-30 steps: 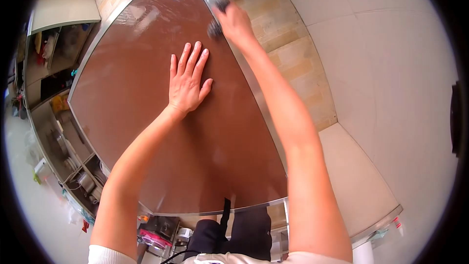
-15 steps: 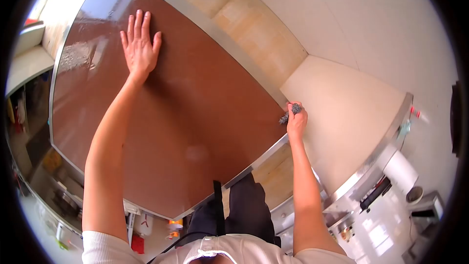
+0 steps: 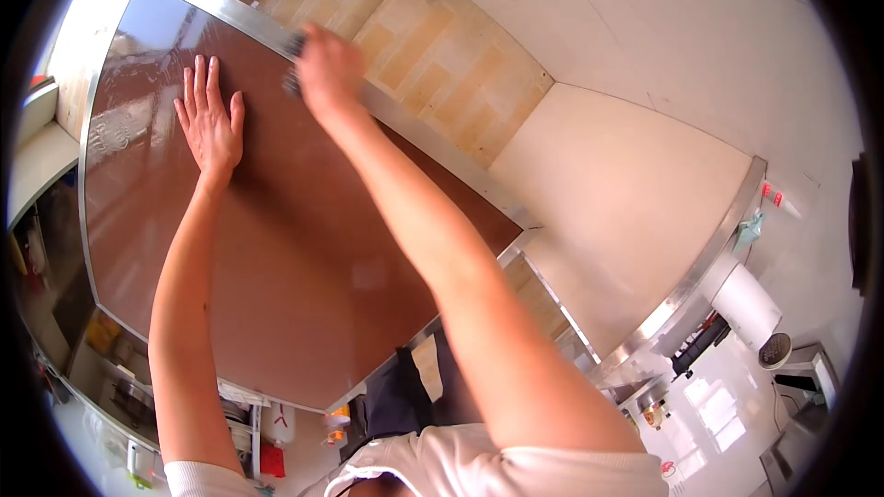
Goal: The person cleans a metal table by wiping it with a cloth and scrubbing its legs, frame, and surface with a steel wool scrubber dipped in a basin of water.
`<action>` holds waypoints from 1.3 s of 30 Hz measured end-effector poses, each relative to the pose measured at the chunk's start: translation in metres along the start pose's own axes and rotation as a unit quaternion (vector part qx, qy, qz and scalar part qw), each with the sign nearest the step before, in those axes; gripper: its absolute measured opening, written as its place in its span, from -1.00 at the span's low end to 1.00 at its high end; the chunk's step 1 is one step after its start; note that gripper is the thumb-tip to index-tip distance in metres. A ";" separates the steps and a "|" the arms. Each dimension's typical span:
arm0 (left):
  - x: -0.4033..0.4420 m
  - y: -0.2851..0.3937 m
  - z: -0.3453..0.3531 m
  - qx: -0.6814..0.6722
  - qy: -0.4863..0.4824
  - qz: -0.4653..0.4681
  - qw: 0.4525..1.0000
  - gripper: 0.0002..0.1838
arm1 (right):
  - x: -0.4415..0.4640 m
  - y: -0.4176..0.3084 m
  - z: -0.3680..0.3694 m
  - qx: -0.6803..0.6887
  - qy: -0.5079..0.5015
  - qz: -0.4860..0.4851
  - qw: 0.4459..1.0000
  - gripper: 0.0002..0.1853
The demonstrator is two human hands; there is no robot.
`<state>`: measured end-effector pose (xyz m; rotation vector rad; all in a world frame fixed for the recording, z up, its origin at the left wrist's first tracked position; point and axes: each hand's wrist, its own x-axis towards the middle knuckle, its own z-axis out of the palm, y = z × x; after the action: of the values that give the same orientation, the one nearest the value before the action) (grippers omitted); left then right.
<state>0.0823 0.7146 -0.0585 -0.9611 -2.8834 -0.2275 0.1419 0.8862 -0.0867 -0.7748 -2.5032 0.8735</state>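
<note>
A large brown panel (image 3: 304, 313) with a silvery metal frame (image 3: 207, 2) spreads out in front of me, tilted in view. My left hand (image 3: 212, 129) lies flat against its brown face, fingers stretched out. Up at the panel's far long edge is my right hand (image 3: 330, 72), smeared by motion. It grips a grey steel wool scourer (image 3: 294, 64), partly hidden by the fingers, at the metal frame. Wet, foamy streaks (image 3: 115, 131) shine on the panel's left part.
A wood-patterned surface (image 3: 433, 64) lies beyond the panel. To the right is a cream-coloured board or counter (image 3: 608, 212) with a metal edge. A red-and-white tube (image 3: 781, 198) and a white cylinder (image 3: 746, 299) are past it. Shelves with items (image 3: 124, 377) are low on the left.
My right hand has carried the scourer from the panel's right corner up and left along the frame to its far edge. The left hand stays flat; the whole view has shifted slightly.
</note>
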 end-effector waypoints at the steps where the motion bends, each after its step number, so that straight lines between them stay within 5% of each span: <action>1: 0.001 0.000 0.000 0.000 0.000 0.000 1.000 -0.39 | -0.037 0.031 -0.033 0.028 0.009 0.014 0.999 -0.90; 4: 0.004 0.003 0.001 -0.009 -0.009 0.000 1.000 -0.37 | -0.161 0.120 -0.181 0.037 -0.036 0.192 0.980 -0.90; 5: 0.003 0.002 0.001 -0.003 -0.018 -0.004 1.000 -0.35 | -0.193 0.142 -0.223 -0.099 -0.075 0.266 0.956 -0.86; 7: 0.004 -0.005 -0.002 0.012 -0.028 -0.007 0.999 -0.32 | -0.217 0.163 -0.256 -0.116 -0.095 0.264 0.953 -0.87; 8: 0.005 -0.008 -0.002 0.020 -0.032 -0.010 0.999 -0.30 | -0.207 0.151 -0.244 -0.160 -0.073 0.232 0.957 -0.87; 10: 0.008 -0.002 -0.013 -0.009 -0.057 -0.040 0.998 -0.27 | -0.173 0.127 -0.196 -0.033 -0.058 0.205 0.977 -0.86; 16: 0.011 -0.011 -0.015 -0.058 -0.106 -0.074 0.990 -0.26 | 0.041 -0.035 0.010 -0.045 -0.192 0.048 0.979 -0.70; 19: 0.015 -0.014 -0.018 -0.075 -0.119 -0.077 0.987 -0.25 | 0.116 -0.084 0.092 0.006 -0.170 -0.039 0.985 -0.69; 27: 0.014 -0.027 -0.007 -0.045 -0.133 -0.070 0.988 -0.24 | 0.238 -0.193 0.232 -0.010 -0.159 -0.109 0.981 -0.76; 32: 0.014 -0.024 -0.011 -0.081 -0.121 -0.078 0.986 -0.25 | 0.232 -0.168 0.227 0.054 -0.179 -0.137 0.973 -0.59; 39: 0.010 -0.019 -0.013 -0.064 -0.081 -0.064 0.993 -0.29 | 0.070 -0.039 0.056 -0.014 -0.197 -0.033 0.980 -0.66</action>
<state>0.0636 0.7035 -0.0467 -0.8523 -3.1168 -0.3661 0.0443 0.8780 -0.0903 -0.5672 -2.8687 1.0566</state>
